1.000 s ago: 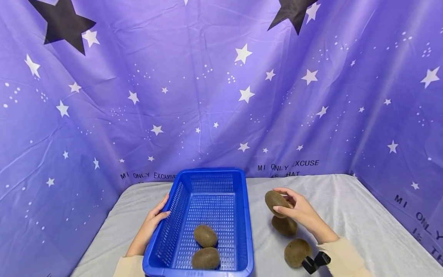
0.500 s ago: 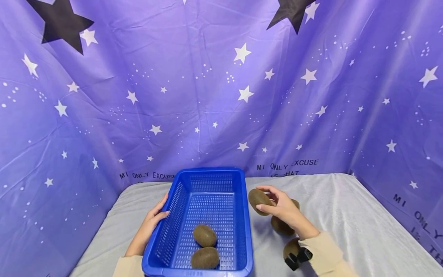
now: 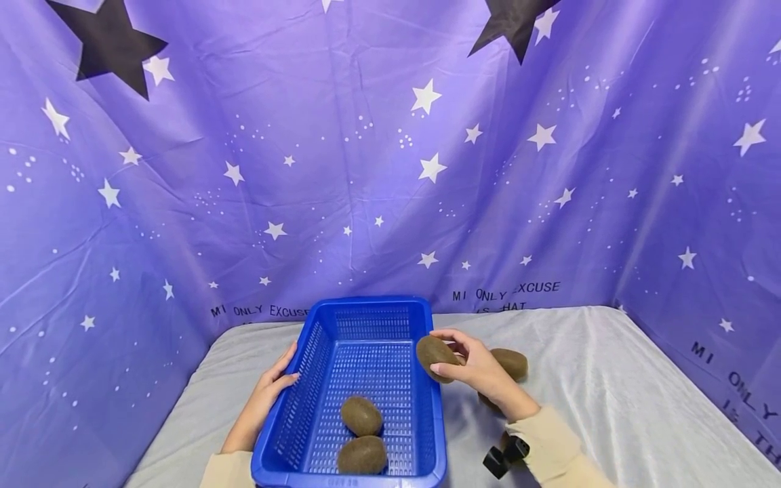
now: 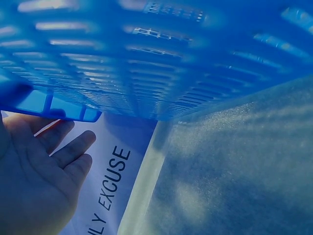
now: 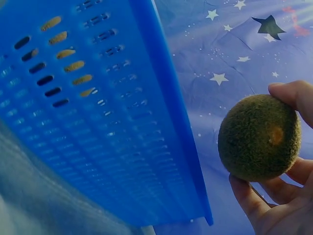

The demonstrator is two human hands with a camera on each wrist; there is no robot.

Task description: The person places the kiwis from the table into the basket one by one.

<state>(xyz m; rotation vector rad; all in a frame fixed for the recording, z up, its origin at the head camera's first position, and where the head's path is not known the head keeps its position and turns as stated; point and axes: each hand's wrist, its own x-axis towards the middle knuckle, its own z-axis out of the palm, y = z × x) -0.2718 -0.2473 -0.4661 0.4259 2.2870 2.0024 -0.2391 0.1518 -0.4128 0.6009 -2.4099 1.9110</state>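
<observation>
A blue perforated plastic basket (image 3: 372, 299) stands on the table, with two brown kiwis in its near end, a rear kiwi (image 3: 361, 415) and a front kiwi (image 3: 363, 455). My left hand (image 3: 264, 401) holds the basket's left rim, thumb over the edge and the other fingers outside. Between the thumb and fingers of my right hand (image 3: 482, 373) is another kiwi (image 3: 434, 357), raised at the basket's right rim. The right wrist view shows this fuzzy kiwi (image 5: 258, 139) beside the outer wall of the basket (image 5: 112, 112).
Right of the basket, a kiwi (image 3: 511, 364) lies on the grey cloth (image 3: 610, 393), partly behind my right hand. Two more kiwis there are mostly hidden by the wrist and its black camera (image 3: 497, 462). A purple star-printed curtain (image 3: 366, 169) surrounds the back and sides.
My right hand has carried its kiwi leftward from above the loose kiwis to the basket's right rim. The left hand and the basket have stayed in place.
</observation>
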